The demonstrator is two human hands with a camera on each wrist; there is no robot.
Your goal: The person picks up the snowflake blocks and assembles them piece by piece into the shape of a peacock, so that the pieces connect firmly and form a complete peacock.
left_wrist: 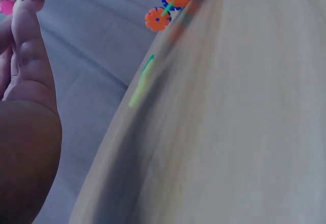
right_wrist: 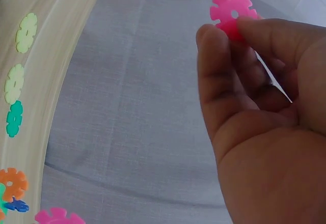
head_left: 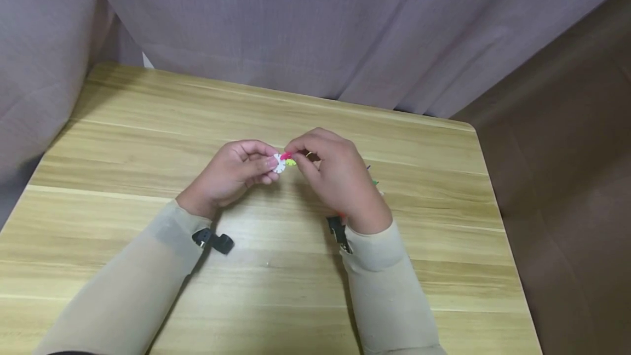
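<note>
Wooden worktop (head_left: 148,141) below, grey curtain (head_left: 320,26) behind. Both hands raised just above worktop centre: left hand (head_left: 236,174), grip pinching white snowflake disc (head_left: 279,164); right hand (head_left: 335,177), grip pinching pink snowflake disc (right_wrist: 233,11), edge to edge with the white one. Yellow-green piece (head_left: 291,162) touching the pair, holder unclear. Spare discs on the worktop, right of the hands: pale green (right_wrist: 25,31), teal (right_wrist: 14,118), orange (right_wrist: 11,183). Step in hand, probably: slotting pink into white. Next move likely calling for notch-to-notch alignment, then a firm push together.
</note>
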